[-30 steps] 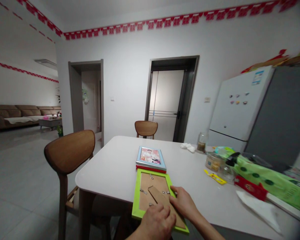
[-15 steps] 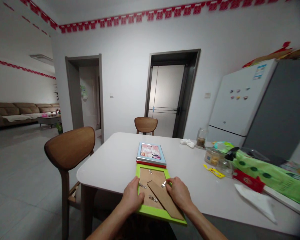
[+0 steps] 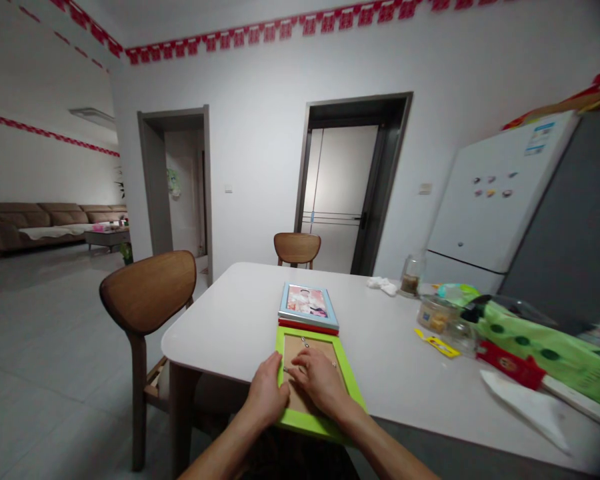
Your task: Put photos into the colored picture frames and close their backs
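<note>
A lime-green picture frame (image 3: 349, 380) lies back side up at the near table edge, its brown backing board (image 3: 321, 343) showing. My left hand (image 3: 267, 392) grips the frame's left side, thumb on top. Reaching across the board, my right hand (image 3: 321, 379) has its bent fingers on the small metal clip (image 3: 286, 369) at the left edge. Another metal clip (image 3: 305, 342) shows at the top of the board. The stand leg is hidden by my right hand and forearm. Just beyond lies a light-blue picture frame (image 3: 283, 308) with a photo, stacked on a red frame (image 3: 307, 328).
On the table's right side are a glass jar (image 3: 411, 277), a clear tub (image 3: 436, 315), a yellow packet (image 3: 437, 344), a green bag (image 3: 540, 347), a red box (image 3: 511, 363) and a white paper (image 3: 523, 403). Wooden chairs stand left (image 3: 153, 293) and behind (image 3: 297, 248).
My right hand has moved left across the backing board, from the right clip to the left one. My left hand stays on the frame's left side. The view has shifted slightly.
</note>
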`<state>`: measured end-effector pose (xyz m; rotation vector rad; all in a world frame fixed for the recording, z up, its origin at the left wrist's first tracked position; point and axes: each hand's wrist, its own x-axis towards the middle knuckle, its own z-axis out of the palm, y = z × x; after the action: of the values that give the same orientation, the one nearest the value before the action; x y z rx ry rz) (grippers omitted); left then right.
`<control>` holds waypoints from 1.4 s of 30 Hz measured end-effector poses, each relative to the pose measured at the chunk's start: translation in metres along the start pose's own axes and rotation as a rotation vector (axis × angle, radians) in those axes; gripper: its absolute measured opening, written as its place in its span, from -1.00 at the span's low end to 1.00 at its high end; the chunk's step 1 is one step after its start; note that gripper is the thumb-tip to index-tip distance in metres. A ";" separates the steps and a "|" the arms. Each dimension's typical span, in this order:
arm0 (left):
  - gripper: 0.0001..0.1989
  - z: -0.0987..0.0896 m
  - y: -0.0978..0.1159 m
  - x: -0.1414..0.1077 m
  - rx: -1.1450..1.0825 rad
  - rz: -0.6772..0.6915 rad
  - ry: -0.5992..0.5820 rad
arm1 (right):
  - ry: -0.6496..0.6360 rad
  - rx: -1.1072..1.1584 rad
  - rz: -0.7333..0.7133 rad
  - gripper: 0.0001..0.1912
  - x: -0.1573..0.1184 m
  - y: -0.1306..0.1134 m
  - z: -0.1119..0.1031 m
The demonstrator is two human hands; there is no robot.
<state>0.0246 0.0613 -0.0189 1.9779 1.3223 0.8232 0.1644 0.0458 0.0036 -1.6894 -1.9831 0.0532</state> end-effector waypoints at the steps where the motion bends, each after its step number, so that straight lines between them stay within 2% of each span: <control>1: -0.41 0.000 0.000 0.000 0.018 0.013 0.005 | -0.006 -0.016 0.012 -0.78 0.003 -0.004 0.004; 8: -0.43 0.000 0.000 -0.001 0.108 0.085 0.030 | 0.013 -0.076 0.077 -0.78 0.018 -0.006 0.024; 15: -0.40 0.001 -0.002 -0.002 0.117 0.081 0.044 | 0.027 -0.097 0.103 -0.70 0.027 0.012 0.016; 21: -0.41 0.000 -0.004 -0.001 0.123 0.110 0.036 | 0.072 -0.164 0.247 -0.70 0.044 0.038 0.020; 25: -0.41 0.001 -0.003 -0.001 0.127 0.096 0.038 | 0.068 -0.154 0.296 -0.72 0.050 0.041 0.027; 29: -0.40 0.002 -0.003 0.000 0.122 0.089 0.043 | 0.055 -0.107 0.266 -0.71 0.050 0.038 0.023; 34: -0.40 0.002 -0.006 0.000 0.110 0.083 0.044 | 0.033 -0.011 0.175 -0.69 0.027 0.034 0.002; 38: -0.41 0.003 -0.006 -0.001 0.093 0.071 0.050 | -0.111 0.177 0.001 -0.80 -0.011 0.026 -0.013; 42: -0.41 0.003 -0.004 -0.003 0.087 0.060 0.062 | -0.165 0.193 -0.052 -0.87 -0.032 0.012 -0.015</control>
<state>0.0238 0.0596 -0.0239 2.0833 1.3608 0.8748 0.1839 0.0145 0.0003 -1.5519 -2.0663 0.3652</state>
